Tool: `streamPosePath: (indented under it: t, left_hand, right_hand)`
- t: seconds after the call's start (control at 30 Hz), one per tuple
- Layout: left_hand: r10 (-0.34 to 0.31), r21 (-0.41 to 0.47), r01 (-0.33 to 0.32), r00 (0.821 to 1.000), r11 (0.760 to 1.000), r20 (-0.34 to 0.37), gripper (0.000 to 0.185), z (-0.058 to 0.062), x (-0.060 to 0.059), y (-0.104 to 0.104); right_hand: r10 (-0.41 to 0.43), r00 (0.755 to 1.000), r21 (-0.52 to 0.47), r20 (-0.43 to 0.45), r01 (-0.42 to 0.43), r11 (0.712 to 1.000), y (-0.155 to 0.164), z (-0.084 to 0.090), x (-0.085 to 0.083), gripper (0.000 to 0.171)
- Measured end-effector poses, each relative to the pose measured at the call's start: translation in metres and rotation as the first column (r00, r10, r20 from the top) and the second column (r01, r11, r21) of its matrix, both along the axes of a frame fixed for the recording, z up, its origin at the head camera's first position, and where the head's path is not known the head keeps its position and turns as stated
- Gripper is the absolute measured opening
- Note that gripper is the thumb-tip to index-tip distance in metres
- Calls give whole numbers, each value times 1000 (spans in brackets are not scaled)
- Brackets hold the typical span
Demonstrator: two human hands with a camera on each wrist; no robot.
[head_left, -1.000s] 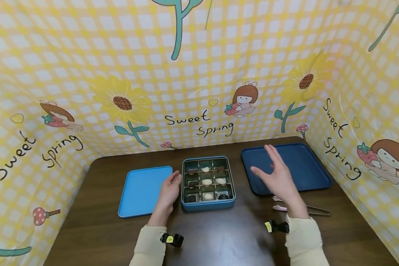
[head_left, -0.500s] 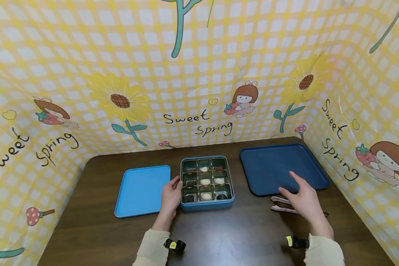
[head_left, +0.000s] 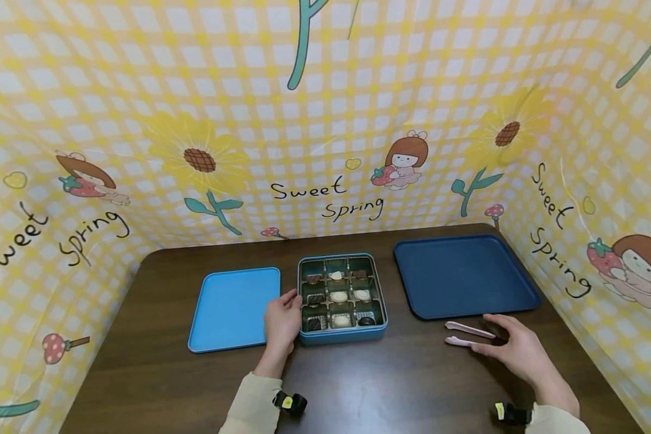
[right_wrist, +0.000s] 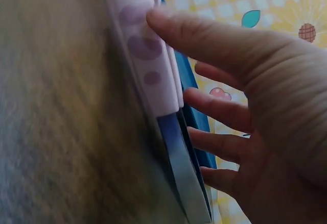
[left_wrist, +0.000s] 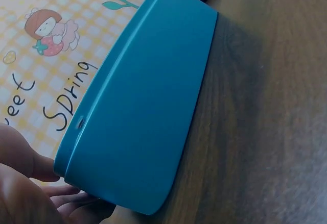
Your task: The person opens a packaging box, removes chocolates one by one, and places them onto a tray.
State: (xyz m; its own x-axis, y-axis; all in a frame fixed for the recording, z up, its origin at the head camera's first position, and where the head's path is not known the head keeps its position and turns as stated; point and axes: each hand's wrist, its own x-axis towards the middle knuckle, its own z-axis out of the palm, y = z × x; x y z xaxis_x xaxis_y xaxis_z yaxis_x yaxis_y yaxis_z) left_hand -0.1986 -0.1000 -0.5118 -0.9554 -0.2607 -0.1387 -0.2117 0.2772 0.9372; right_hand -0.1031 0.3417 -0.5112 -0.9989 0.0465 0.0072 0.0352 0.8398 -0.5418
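Note:
A blue tin (head_left: 343, 335) with a divided insert holds dark and white chocolates (head_left: 339, 296) in its compartments. My left hand (head_left: 282, 325) rests at the tin's left side; in the left wrist view the thumb (left_wrist: 46, 169) touches the rim by a corner, and the fingers lie lower along the side, partly hidden. On the table to the right, pink-handled tongs (head_left: 469, 329) lie with their arms spread. Over them is my right hand (head_left: 523, 352), thumb and fingers apart on either side. The right wrist view shows the thumb (right_wrist: 173, 27) at the spotted pink part (right_wrist: 145, 50) of the tongs.
A light blue lid-like tray (head_left: 233, 310) lies left of the tin, partly behind my left hand. At the back right sits a dark blue tray (head_left: 466, 277), just beyond the tongs. A yellow checked cloth (head_left: 304, 138) hangs around the brown table (head_left: 369, 386).
My right hand has moved from over the dark blue tray, toward me and to the right, down to the tongs. My left hand has come against the tin's left side.

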Motion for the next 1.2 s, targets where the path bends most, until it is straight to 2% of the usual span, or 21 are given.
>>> streamPosePath:
  t: [0.3,0.73,0.97,1.2]
  left_hand:
    - [4,5,-4,1000,1000,-1,36,1,3,1]
    - [-4,11,4,1000,1000,-11,37,-3,1,-2]
    - [-10,-2,10,1000,1000,-23,36,-4,1,-3]
    - [-8,-3,8,999,1000,-32,37,-6,2,-4]
  right_hand:
    - [96,990,22,-101,-94,995,8,-12,4,65]
    - [93,987,74,-133,-84,994,11,-17,6,39]
    - [57,982,58,-183,-47,997,4,-8,1,34]
    - [67,966,-18,-248,-74,997,-10,15,-15,37]
